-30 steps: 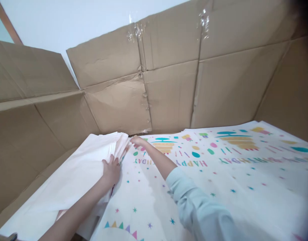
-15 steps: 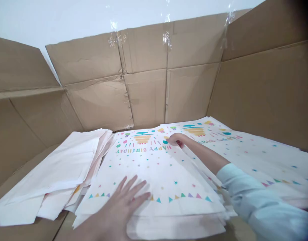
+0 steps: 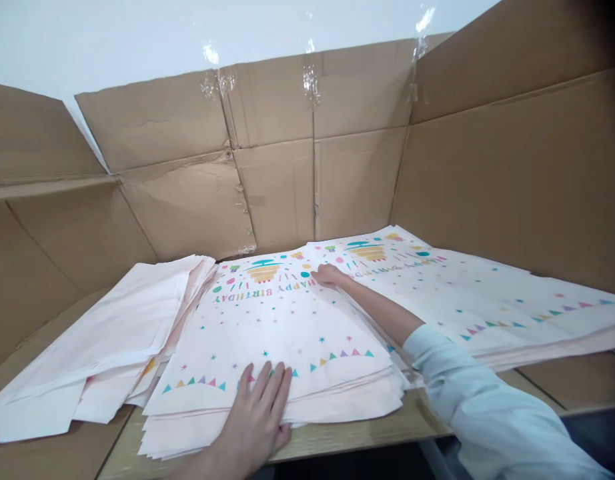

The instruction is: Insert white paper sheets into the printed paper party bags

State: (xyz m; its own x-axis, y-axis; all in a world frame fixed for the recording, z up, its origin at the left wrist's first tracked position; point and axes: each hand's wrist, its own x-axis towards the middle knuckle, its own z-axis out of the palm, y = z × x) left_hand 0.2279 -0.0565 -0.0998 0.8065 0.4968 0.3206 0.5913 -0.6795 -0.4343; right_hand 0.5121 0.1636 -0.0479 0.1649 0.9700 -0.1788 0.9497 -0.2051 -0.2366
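In the middle lies a stack of white printed sheets (image 3: pixel 282 327) with upside-down "HAPPY BIRTHDAY" lettering, a cake, stars and bunting; I cannot tell whether they are paper or cloth. My left hand (image 3: pixel 260 413) rests on the stack's near edge, fingers stretched out over the bunting and thumb hanging by the edge. At the far right side of the same stack, my right hand (image 3: pixel 330 275) has its fingers curled closed on the top sheet's edge; the fingertips are partly hidden. A second stack of matching sheets (image 3: pixel 487 293) lies to the right, beyond my right forearm.
On the left is an uneven pile of blank-looking white sheets (image 3: pixel 117 320). Tall cardboard panels (image 3: pixel 277 193) joined with clear tape stand around the back and sides. The wooden table edge (image 3: pixel 357 433) runs below the middle stack.
My left hand has gone from spread fingers over the sheet to fingers closer together at its near edge. My right hand stays at the far side. The view has shifted slightly right.
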